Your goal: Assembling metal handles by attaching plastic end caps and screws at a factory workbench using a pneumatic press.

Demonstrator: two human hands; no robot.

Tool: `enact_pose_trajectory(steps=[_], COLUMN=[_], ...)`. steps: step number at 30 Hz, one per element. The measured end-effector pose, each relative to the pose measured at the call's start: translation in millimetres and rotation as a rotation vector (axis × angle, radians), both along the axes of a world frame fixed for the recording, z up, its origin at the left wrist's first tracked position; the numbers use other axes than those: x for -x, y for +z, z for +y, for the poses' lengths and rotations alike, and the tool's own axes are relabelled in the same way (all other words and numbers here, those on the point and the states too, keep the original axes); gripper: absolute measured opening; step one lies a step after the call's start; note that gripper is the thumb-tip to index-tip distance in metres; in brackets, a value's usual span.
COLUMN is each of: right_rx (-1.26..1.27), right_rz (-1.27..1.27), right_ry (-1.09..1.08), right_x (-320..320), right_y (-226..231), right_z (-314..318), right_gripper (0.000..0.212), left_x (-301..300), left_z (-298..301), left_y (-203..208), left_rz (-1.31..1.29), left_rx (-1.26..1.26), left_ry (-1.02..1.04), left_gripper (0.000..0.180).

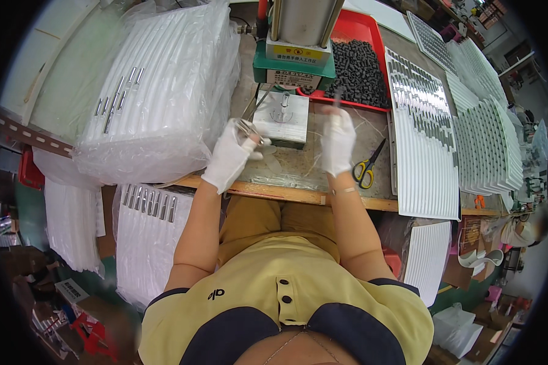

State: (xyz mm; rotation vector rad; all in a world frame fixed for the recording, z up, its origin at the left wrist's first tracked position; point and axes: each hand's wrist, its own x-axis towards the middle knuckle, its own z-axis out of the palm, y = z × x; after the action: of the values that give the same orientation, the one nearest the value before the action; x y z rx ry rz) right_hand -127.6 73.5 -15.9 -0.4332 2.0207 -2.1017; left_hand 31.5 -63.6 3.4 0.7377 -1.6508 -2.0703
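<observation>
A slim piece (338, 94), blurred by motion, stands up from the gloved right hand (338, 144), its fingertips pinched together around it, just right of the work block; the gloved left hand (228, 156) is closed around shiny metal pieces (245, 126) at the block's near left corner, their exact shape and number too tangled to tell; between the hands sits the pale metal block (295, 126), with a short upright post (284, 101) on top, directly beneath a green press head (324, 73).

Good handling here would mean gripping each piece low, bringing it in squarely to the post rather than at a slant, and having all fingertips out from under the head before it comes down; the left hand's bundle is best held clear of the block's edge.

Behind, to the right, a red tray (380, 61) holds many small black parts (359, 67); yellow-and-black scissors (365, 172) lie near the right hand; farther right is a white ribbed tray (427, 176) with rows of silver pieces (417, 100); at left, a plastic-wrapped ribbed stack (164, 79) bears several more.
</observation>
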Motion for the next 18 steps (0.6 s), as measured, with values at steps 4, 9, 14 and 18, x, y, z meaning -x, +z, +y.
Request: enact_pose_trajectory(steps=[4, 9, 14, 18], right_rx=[0.280, 0.227, 0.069, 0.159], right_rz=[-0.217, -0.350, -0.403, -0.362], right_ry=[0.004, 0.461, 0.482, 0.609], right_x=[-32.5, -30.0, -40.0, -40.0], right_y=[25.1, 39.1, 42.5, 39.9], right_z=[30.7, 49.6, 48.8, 59.3], right_gripper=[0.022, 0.029, 0.018, 0.025], left_x=[-13.6, -10.0, -9.3, -12.4], left_z=[16.0, 27.2, 38.3, 38.7], left_y=[9.3, 9.7, 12.5, 9.9], left_rz=[-0.019, -0.069, -0.099, -0.048], left_rx=[0.022, 0.042, 0.023, -0.106], left_ry=[-0.282, -0.319, -0.346, -0.473], left_gripper=[0.029, 0.026, 0.028, 0.035])
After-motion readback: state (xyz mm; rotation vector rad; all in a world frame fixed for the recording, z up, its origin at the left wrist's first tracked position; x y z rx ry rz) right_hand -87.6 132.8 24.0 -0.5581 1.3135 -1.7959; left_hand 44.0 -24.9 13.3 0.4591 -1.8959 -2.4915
